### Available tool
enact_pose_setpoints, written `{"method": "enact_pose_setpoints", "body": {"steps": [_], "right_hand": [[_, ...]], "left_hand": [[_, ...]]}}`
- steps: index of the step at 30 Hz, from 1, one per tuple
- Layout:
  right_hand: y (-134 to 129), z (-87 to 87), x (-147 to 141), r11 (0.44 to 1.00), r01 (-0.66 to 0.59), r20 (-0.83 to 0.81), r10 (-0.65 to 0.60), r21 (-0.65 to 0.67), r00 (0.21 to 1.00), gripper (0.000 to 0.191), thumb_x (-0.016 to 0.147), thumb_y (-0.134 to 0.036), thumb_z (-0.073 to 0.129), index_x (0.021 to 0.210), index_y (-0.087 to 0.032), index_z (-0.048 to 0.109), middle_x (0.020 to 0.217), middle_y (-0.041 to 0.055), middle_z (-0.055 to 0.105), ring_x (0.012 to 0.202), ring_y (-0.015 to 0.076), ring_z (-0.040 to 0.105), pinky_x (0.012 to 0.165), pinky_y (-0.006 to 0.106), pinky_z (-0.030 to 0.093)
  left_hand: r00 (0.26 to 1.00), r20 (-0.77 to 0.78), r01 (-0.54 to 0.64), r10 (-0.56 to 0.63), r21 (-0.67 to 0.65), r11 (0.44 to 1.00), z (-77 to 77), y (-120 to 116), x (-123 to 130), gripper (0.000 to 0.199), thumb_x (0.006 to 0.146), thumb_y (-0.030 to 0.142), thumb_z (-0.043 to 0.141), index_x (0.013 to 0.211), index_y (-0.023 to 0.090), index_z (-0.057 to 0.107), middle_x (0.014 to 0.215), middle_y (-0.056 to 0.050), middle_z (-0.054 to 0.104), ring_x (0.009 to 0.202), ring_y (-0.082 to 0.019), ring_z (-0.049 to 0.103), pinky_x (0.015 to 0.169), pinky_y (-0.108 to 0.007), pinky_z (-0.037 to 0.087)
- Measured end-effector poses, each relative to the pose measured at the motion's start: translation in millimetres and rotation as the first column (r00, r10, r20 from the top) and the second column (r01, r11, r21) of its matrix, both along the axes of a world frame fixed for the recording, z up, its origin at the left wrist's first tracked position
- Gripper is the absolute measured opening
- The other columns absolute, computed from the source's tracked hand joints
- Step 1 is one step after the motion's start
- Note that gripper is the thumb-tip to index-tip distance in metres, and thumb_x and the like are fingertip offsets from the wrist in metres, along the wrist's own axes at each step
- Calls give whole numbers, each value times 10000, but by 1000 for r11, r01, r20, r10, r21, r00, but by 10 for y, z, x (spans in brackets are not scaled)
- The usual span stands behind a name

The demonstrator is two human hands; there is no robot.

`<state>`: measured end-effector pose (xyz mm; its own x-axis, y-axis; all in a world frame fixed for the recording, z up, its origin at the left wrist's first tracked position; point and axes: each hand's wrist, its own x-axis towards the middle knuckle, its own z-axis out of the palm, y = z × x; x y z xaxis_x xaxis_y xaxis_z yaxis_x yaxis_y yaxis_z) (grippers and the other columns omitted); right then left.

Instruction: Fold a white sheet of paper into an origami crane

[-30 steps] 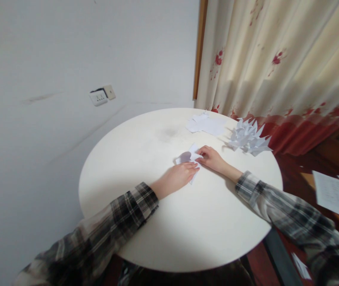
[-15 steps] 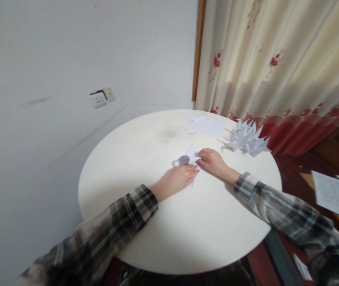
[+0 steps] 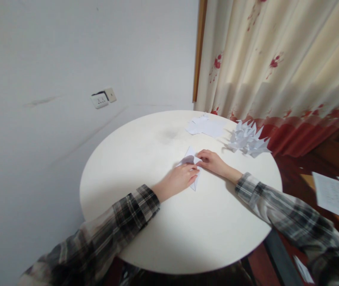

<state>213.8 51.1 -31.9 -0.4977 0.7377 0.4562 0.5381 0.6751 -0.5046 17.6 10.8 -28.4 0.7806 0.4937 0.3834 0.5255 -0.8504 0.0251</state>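
A partly folded white paper [image 3: 190, 153] lies on the round white table [image 3: 128, 151], with one corner pointing away and another pointing toward me. My left hand [image 3: 179, 180] rests over its left and lower part, fingers together and pressing it, which hides some of the folds. At its right edge, my right hand [image 3: 211, 162] pinches the paper between thumb and fingers. A flap curls up just beyond my left fingertips.
Flat white sheets [image 3: 208, 127] lie at the table's far side. Right of them is a pile of pointed folded papers [image 3: 247, 139]. Written sheets [image 3: 336, 196] sit on a lower surface at the right. A wall and a curtain [image 3: 247, 59] border the table.
The raised flap has flattened somewhat and looks narrower. The paper has turned slightly under my hands. Both hands stay on it, with only small finger movements.
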Motion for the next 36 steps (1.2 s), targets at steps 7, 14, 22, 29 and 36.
{"method": "enact_pose_setpoints", "body": {"steps": [7, 14, 22, 29, 36], "right_hand": [[61, -76, 32, 997, 81, 39, -81, -9, 996, 243, 742, -237, 650, 967, -155, 610, 861, 65, 563, 795, 173, 513, 758, 331, 428], [77, -5, 122, 991, -37, 9, 38, -131, 999, 248, 757, -252, 622, 991, -172, 599, 903, 57, 554, 827, 161, 519, 787, 324, 436], [102, 0, 129, 964, -51, -72, 33, -262, 997, 227, 711, -229, 624, 927, -160, 601, 875, 43, 562, 804, 153, 516, 778, 327, 435], [86, 44, 154, 910, -119, -177, 51, -397, 983, 180, 696, -194, 591, 871, -155, 602, 879, 39, 586, 803, 144, 523, 791, 327, 432], [143, 121, 152, 916, -10, -33, -4, -402, 999, 196, 606, -143, 615, 802, -144, 608, 762, 10, 575, 691, 128, 492, 676, 280, 422]], "left_hand": [[997, -67, -38, 39, 9, 999, 17, -27, -12, 179, 890, 187, 439, 1010, 157, 569, 982, -62, 626, 881, -181, 593, 786, -317, 487], [995, -86, -46, 44, -16, 999, 50, -34, -7, 183, 889, 181, 440, 1021, 155, 564, 950, -65, 597, 835, -171, 584, 780, -307, 478], [994, -102, -43, 41, -16, 999, 81, -41, -4, 209, 895, 208, 432, 1041, 165, 575, 874, -55, 571, 818, -171, 585, 768, -297, 479], [996, -90, -33, 30, -26, 999, 70, -39, -2, 196, 892, 212, 442, 1027, 166, 577, 950, -53, 606, 877, -172, 590, 793, -289, 479], [997, -74, -36, 33, -29, 999, 59, -32, 25, 181, 888, 204, 445, 1013, 141, 559, 935, -60, 624, 891, -176, 596, 814, -288, 469]]}}
